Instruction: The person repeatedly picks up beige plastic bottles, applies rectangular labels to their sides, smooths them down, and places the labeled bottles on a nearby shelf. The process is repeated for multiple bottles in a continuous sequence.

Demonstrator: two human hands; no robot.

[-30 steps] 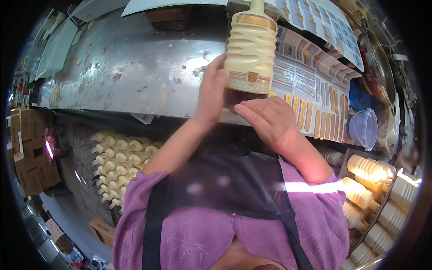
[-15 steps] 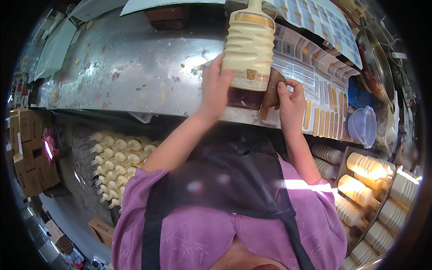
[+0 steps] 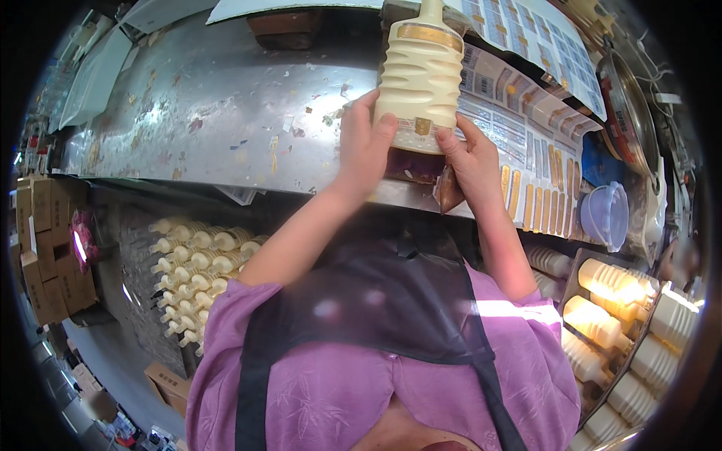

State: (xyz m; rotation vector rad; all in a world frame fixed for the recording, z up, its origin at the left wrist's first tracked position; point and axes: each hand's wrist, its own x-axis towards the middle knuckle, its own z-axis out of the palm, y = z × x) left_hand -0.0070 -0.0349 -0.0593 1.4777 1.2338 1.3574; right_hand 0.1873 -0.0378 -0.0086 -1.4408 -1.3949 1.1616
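A cream ribbed bottle (image 3: 421, 83) lies with its neck pointing away from me, its base over a dark purple block (image 3: 412, 167). A gold label (image 3: 429, 34) crosses its shoulder, and a decorated band with a gold emblem (image 3: 423, 126) runs near the base. My left hand (image 3: 364, 143) grips the lower left side, thumb on the front. On the lower right side, my right hand (image 3: 472, 159) is closed, its thumb pressing the band's end. A brown, leather-like piece (image 3: 450, 192) shows below the right palm; whether that hand holds it is unclear.
Label sheets (image 3: 519, 139) with gold strips lie right of the bottle. A clear bluish bucket (image 3: 605, 216) stands at the table's right edge. Several bottles fill a crate (image 3: 594, 323) at lower right, and more stand below the metal table (image 3: 226, 113) on the left.
My right hand has moved up and left from the brown piece's edge onto the bottle, thumb now on the band. The brown piece has shifted down. My left hand stays on the bottle.
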